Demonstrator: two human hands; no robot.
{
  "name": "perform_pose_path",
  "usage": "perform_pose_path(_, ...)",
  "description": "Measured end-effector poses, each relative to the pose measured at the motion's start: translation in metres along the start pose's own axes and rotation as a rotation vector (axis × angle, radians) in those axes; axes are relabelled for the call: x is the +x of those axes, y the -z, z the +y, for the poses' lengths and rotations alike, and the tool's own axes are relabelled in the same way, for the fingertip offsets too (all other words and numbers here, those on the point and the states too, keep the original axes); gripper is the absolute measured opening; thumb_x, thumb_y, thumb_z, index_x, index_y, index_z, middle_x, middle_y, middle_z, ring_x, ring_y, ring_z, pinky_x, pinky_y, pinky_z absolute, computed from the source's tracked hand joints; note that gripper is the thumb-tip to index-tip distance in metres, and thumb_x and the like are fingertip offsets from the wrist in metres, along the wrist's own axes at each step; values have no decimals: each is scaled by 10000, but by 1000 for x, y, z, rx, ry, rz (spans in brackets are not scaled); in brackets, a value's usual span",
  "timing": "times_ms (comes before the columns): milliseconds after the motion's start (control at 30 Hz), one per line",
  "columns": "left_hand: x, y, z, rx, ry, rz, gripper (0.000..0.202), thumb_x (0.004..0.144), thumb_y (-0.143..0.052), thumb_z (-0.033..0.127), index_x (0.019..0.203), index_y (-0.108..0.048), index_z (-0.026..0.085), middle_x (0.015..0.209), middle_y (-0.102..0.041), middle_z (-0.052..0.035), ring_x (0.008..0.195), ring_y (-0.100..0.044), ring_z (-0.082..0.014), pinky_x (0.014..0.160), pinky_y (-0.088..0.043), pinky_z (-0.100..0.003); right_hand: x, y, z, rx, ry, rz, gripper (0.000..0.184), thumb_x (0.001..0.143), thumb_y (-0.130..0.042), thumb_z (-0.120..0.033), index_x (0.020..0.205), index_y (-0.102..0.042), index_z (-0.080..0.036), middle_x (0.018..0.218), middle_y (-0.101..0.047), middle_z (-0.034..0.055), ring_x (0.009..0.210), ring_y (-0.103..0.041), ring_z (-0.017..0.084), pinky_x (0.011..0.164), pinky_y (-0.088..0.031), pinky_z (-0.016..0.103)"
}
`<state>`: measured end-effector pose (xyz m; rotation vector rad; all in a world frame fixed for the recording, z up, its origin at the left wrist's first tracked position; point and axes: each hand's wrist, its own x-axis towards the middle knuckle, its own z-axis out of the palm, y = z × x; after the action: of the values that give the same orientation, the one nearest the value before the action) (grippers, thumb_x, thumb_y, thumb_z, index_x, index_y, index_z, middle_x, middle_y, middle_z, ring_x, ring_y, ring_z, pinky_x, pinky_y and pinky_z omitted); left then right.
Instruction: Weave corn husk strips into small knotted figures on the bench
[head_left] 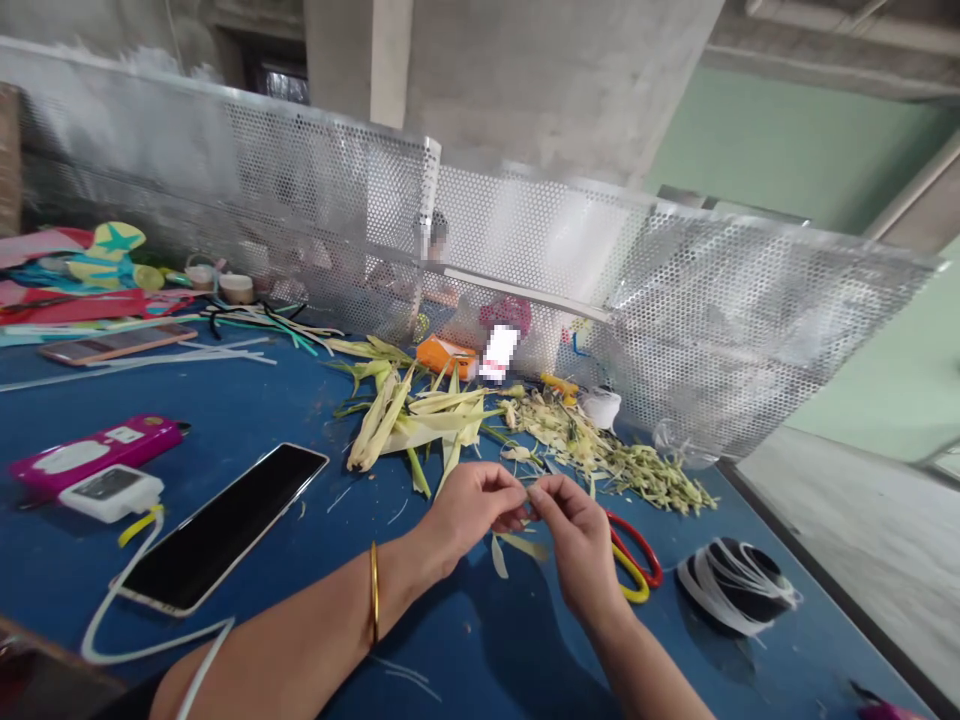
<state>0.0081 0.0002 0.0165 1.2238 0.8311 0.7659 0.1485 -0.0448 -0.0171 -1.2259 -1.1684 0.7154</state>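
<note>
My left hand [469, 505] and my right hand [574, 530] meet over the blue table [300, 420], fingertips pinched together on a small pale leaf strip [529, 492]. A gold bangle sits on my left wrist. Just beyond my hands lie long yellow-green leaves [420, 415] and a heap of cut leaf scraps [615, 455]. Two pale leaf pieces [517, 548] lie on the table under my hands. Red and yellow scissor handles [637, 560] rest by my right hand.
A black phone [217, 525] with a white cable, a white power bank [109, 490] and a pink device [94, 450] lie at the left. A black-and-white tape roll [735, 585] sits at the right. A perforated metal screen [525, 260] walls the table's far side.
</note>
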Motion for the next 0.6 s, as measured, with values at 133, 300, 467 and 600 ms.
perform_pose_path(133, 0, 1, 2, 42, 38, 17, 146, 705, -652, 295, 710, -636, 150, 637, -667, -19, 577, -602, -121, 580, -441, -230, 0, -3, 5, -6, -26, 0, 319, 827, -655, -472, 719, -588, -180, 648, -540, -12, 641, -493, 140, 622, -425, 256)
perform_pose_path(300, 4, 6, -2, 87, -9, 7, 178, 684, -640, 334, 682, -624, 157, 607, -640, -4, 566, -581, -128, 573, -428, -248, -1, -4, 16, 35, -57, -20, 308, 828, -651, -479, 761, -611, -180, 667, -569, 2, 651, -540, 157, 620, -458, 266)
perform_pose_path(467, 3, 8, 1, 6, 70, -16, 265, 623, -681, 408, 657, -603, 156, 566, -621, 1, 518, -549, -118, 543, -403, -251, -1, -3, 16, 13, 14, -72, 220, 812, -681, -394, 925, -694, -206, 729, -627, 18, 684, -587, 178, 651, -479, 283)
perform_pose_path(600, 1, 10, 1, -71, 170, -73, 331, 579, -735, 445, 656, -618, 144, 562, -616, -3, 497, -535, -107, 519, -387, -243, 0, 0, 5, -12, 98, -40, 142, 761, -733, -344, 755, -718, -203, 702, -622, 22, 678, -576, 172, 646, -460, 272)
